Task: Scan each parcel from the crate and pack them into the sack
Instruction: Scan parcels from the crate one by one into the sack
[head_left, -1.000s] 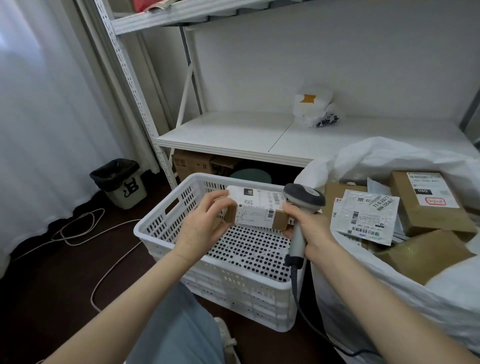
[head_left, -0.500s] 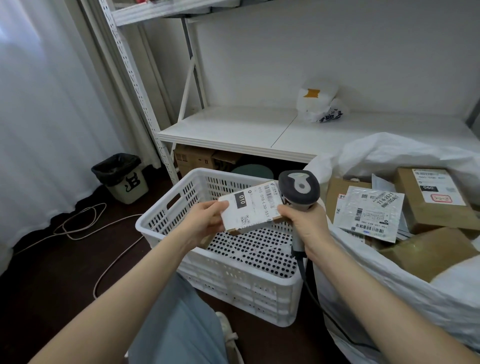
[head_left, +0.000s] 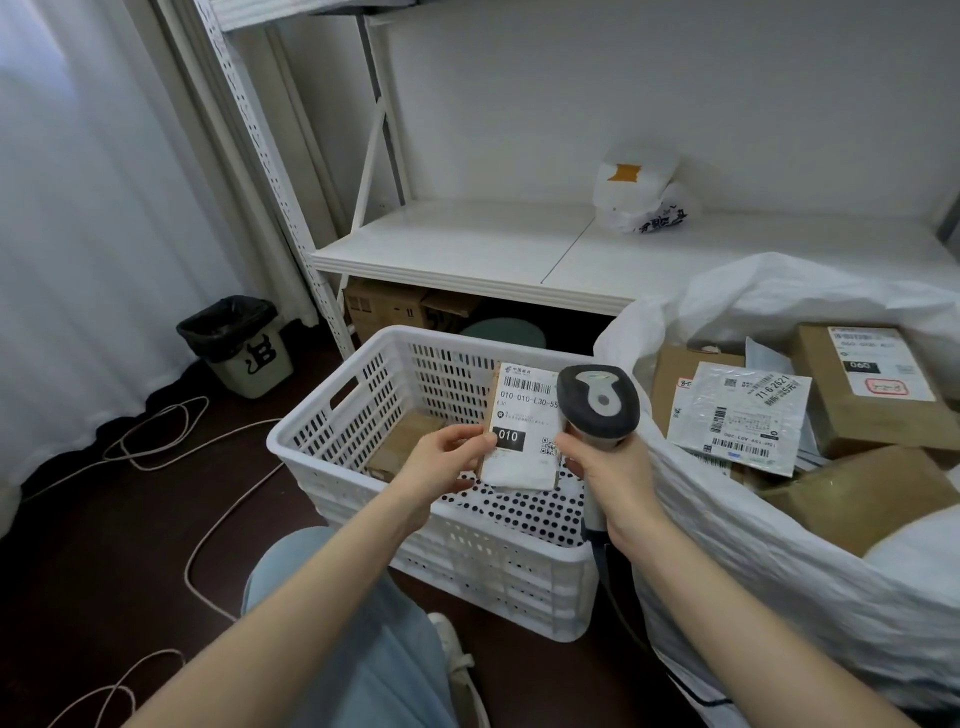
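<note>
Left hand (head_left: 451, 457): pinches 1 labelled parcel (head_left: 522, 426) above the crate (head_left: 332, 457).
Right hand (head_left: 613, 470): curled round the scanner (head_left: 598, 408), beside the parcel.
Sack (head_left: 769, 566): right of crate.

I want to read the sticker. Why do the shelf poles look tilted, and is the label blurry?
Head view: the wide-angle lens, aimed downward, likely makes the shelf post lean; head view: the label on the parcel is sharp, "010" readable, though the scanner hides its right edge.

Light blue trousers (head_left: 337, 629) (loose, softly creased), white shoe (head_left: 458, 667)
</note>
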